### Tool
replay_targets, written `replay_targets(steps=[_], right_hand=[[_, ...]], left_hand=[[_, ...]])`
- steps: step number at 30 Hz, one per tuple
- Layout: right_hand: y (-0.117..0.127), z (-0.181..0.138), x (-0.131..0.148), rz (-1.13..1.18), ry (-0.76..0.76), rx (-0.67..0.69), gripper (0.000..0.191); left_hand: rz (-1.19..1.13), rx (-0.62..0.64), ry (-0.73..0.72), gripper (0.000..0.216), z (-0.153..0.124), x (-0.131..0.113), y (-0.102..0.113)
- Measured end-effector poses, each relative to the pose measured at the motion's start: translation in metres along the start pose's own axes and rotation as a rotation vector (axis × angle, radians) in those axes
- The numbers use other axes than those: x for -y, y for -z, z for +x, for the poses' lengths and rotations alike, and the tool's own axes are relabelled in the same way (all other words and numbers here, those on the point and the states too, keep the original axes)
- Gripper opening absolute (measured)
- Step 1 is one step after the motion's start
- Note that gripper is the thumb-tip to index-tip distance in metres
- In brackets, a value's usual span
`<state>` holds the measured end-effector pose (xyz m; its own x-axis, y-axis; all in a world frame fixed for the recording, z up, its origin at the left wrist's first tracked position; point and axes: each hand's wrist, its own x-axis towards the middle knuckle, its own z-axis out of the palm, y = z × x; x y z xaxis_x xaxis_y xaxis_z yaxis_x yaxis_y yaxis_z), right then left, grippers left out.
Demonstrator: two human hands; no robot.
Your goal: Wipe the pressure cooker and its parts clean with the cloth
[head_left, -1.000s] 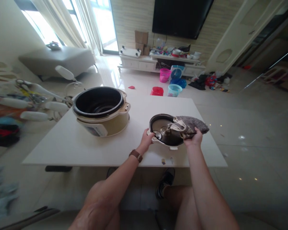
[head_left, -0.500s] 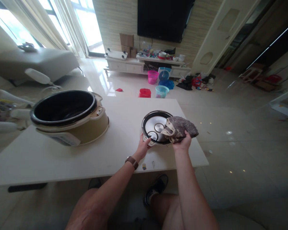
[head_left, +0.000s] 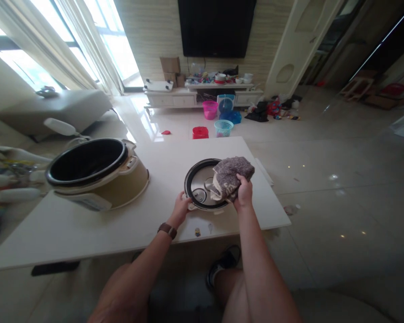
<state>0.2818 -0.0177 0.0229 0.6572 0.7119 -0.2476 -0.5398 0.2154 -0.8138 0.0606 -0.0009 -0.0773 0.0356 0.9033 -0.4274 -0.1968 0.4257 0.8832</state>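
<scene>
A round cooker lid lies upside down on the white table, its shiny inner side up. My left hand grips the lid's near-left rim, fingers curled on it. My right hand is closed on a bunched grey-brown cloth and presses it onto the right part of the lid. The open cream rice cooker body with its dark inner pot stands to the left on the same table, apart from both hands. A brown watch is on my left wrist.
Two small bits lie at the table's near edge. Pale utensils clutter the far left. Beyond the table are a glossy tiled floor, small plastic baskets, a low TV stand and a grey sofa.
The cloth in my right hand has slid leftward over the lid and bunched up more. My left hand keeps its hold on the rim. My view has shifted.
</scene>
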Motion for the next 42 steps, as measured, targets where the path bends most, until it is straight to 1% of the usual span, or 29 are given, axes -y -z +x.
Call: replay_targets(steps=[3, 6, 8, 10, 12, 13, 14, 15, 16, 17, 19, 20, 21, 23, 25, 27, 28, 29, 30, 32, 33, 34, 35, 37, 38, 39, 41, 42], right_hand=[[-0.007, -0.009, -0.005, 0.001, -0.136, 0.132, 0.03], [-0.017, -0.022, -0.01, 0.041, -0.307, 0.232, 0.028], [-0.023, -0.03, -0.013, 0.068, -0.402, 0.28, 0.027], [-0.029, -0.036, -0.015, 0.098, -0.469, 0.322, 0.025], [-0.034, -0.042, -0.017, 0.123, -0.509, 0.361, 0.022], [-0.036, -0.044, -0.017, 0.134, -0.525, 0.381, 0.02], [-0.038, -0.047, -0.018, 0.146, -0.54, 0.4, 0.019], [-0.039, -0.05, -0.019, 0.159, -0.552, 0.419, 0.018], [-0.041, -0.053, -0.02, 0.173, -0.563, 0.437, 0.018], [-0.042, -0.056, -0.022, 0.182, -0.573, 0.455, 0.018], [-0.044, -0.061, -0.027, 0.171, -0.581, 0.485, 0.02], [-0.045, -0.064, -0.031, 0.147, -0.566, 0.49, 0.021], [-0.045, -0.066, -0.035, 0.111, -0.529, 0.49, 0.021], [-0.045, -0.067, -0.042, -0.004, -0.386, 0.481, 0.022], [-0.041, -0.064, -0.047, -0.17, -0.192, 0.501, 0.024], [-0.035, -0.057, -0.049, -0.349, 0.002, 0.516, 0.03], [-0.03, -0.051, -0.049, -0.435, 0.091, 0.496, 0.033], [-0.025, -0.044, -0.048, -0.518, 0.169, 0.451, 0.036], [-0.02, -0.038, -0.048, -0.598, 0.229, 0.381, 0.038], [-0.01, -0.025, -0.051, -0.744, 0.27, 0.228, 0.039], [-0.006, -0.02, -0.054, -0.801, 0.245, 0.175, 0.039], [-0.003, -0.016, -0.058, -0.841, 0.194, 0.151, 0.037], [-0.001, -0.013, -0.063, -0.862, 0.13, 0.153, 0.032], [0.001, -0.012, -0.074, -0.855, 0.023, 0.206, 0.018], [0.001, -0.012, -0.079, -0.834, -0.002, 0.23, 0.013], [0.001, -0.013, -0.084, -0.81, -0.006, 0.242, 0.012], [0.001, -0.014, -0.09, -0.769, 0.022, 0.236, 0.015], [0.001, -0.014, -0.093, -0.752, 0.035, 0.23, 0.016]], left_hand=[[0.129, -0.043, -0.006, 0.061, 0.0, -0.017, 0.034], [0.263, -0.136, -0.016, 0.059, 0.0, -0.033, 0.067], [0.341, -0.197, -0.035, 0.056, 0.0, -0.044, 0.085], [0.435, -0.272, -0.101, 0.051, -0.002, -0.055, 0.098], [0.548, -0.361, -0.248, 0.044, -0.008, -0.065, 0.104], [0.588, -0.4, -0.335, 0.039, -0.013, -0.068, 0.103], [0.601, -0.402, -0.401, 0.034, -0.018, -0.071, 0.101], [0.573, -0.368, -0.429, 0.03, -0.025, -0.072, 0.096], [0.505, -0.298, -0.408, 0.03, -0.032, -0.072, 0.089], [0.396, -0.142, -0.298, 0.036, -0.04, -0.072, 0.081], [0.092, 0.133, -0.004, 0.061, -0.054, -0.07, 0.062], [-0.024, 0.259, 0.079, 0.071, -0.06, -0.069, 0.052], [-0.118, 0.296, 0.101, 0.08, -0.064, -0.069, 0.044], [-0.25, 0.249, 0.037, 0.089, -0.065, -0.07, 0.03], [-0.277, 0.172, -0.026, 0.081, -0.059, -0.073, 0.023], [-0.242, 0.127, -0.044, 0.065, -0.048, -0.078, 0.021], [-0.223, 0.102, -0.057, 0.058, -0.042, -0.081, 0.022], [-0.211, 0.058, -0.092, 0.052, -0.036, -0.084, 0.025], [-0.194, -0.005, -0.158, 0.048, -0.032, -0.086, 0.028], [-0.087, -0.155, -0.354, 0.041, -0.027, -0.092, 0.037], [0.019, -0.207, -0.457, 0.038, -0.026, -0.093, 0.041], [0.155, -0.222, -0.544, 0.033, -0.027, -0.094, 0.044], [0.306, -0.2, -0.608, 0.028, -0.028, -0.093, 0.046], [0.584, -0.075, -0.665, 0.021, -0.03, -0.087, 0.045], [0.687, 0.001, -0.671, 0.024, -0.031, -0.081, 0.043], [0.762, 0.07, -0.671, 0.031, -0.03, -0.075, 0.038], [0.826, 0.175, -0.659, 0.047, -0.026, -0.061, 0.027], [0.824, 0.201, -0.655, 0.054, -0.023, -0.054, 0.022]])
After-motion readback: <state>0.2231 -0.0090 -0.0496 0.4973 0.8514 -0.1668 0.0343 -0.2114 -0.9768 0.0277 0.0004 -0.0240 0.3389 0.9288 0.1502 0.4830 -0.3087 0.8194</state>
